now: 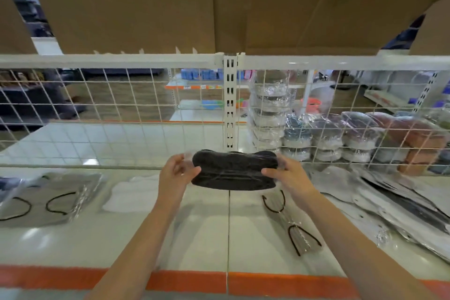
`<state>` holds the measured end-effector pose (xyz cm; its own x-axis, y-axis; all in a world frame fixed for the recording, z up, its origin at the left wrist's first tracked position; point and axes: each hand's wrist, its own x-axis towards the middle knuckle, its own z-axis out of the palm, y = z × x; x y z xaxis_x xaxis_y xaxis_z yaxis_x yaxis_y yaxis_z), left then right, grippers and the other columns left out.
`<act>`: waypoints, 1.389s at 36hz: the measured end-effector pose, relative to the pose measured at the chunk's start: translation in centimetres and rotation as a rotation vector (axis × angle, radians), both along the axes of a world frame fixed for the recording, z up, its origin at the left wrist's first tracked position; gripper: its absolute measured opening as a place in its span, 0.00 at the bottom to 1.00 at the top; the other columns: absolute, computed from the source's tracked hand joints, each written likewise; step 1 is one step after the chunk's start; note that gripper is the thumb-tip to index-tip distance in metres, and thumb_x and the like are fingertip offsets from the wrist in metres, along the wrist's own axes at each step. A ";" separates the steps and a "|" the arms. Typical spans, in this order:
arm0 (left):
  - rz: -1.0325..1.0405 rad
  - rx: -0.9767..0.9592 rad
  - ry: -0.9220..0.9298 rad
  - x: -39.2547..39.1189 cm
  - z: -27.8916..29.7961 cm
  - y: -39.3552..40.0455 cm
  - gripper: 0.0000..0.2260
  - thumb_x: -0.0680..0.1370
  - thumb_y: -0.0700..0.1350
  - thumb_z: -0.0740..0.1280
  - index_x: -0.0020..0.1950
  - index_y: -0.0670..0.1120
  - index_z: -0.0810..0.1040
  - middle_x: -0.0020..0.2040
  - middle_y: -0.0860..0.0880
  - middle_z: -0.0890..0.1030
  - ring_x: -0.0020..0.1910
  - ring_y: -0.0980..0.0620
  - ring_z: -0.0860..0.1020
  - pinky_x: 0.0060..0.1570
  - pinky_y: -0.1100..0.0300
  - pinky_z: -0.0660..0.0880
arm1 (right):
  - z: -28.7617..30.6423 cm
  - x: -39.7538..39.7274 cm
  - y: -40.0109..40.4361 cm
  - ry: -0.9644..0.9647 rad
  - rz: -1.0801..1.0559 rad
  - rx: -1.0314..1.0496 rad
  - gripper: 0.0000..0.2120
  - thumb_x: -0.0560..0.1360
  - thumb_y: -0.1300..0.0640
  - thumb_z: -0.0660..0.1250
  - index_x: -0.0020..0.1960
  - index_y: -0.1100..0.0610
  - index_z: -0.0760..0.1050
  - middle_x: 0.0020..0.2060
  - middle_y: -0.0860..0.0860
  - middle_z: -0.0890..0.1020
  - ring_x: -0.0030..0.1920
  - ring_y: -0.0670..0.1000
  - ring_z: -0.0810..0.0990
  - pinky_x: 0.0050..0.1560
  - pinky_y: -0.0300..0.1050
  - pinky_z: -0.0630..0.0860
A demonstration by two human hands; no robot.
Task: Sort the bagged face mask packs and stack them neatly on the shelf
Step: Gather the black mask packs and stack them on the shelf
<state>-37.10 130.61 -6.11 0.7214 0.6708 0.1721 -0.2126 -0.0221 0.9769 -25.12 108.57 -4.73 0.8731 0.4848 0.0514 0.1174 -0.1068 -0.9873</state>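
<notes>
Above glossy shelf (194, 238), both hands gripping crinkly bagged black mask pack (235, 170)

Glossy clear plastic wraps the black mask pack (235, 170); white shelf (199, 234) shines smooth.

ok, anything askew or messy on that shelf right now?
Yes. The clear-bagged packs at the right lie in a slumped, overlapping heap, not a stack. A clear pack with black ear loops lies skewed near the middle. The grey pack at the left lies flat. Both hands hold the black mask pack level.
</notes>
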 end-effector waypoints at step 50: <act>0.375 0.529 0.734 -19.3 -2.3 15.0 0.23 0.76 0.40 0.67 0.68 0.43 0.63 0.36 0.53 0.70 0.33 0.57 0.69 0.40 0.58 0.68 | -2.9 -12.5 21.2 0.029 0.556 -0.445 0.12 0.75 0.55 0.68 0.47 0.65 0.74 0.32 0.52 0.74 0.29 0.46 0.71 0.30 0.37 0.68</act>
<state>-56.37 145.66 -8.44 0.5254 0.8436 0.1108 0.5539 -0.4380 0.7081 -37.61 129.72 -7.59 0.4881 0.8286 -0.2742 0.2458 -0.4319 -0.8678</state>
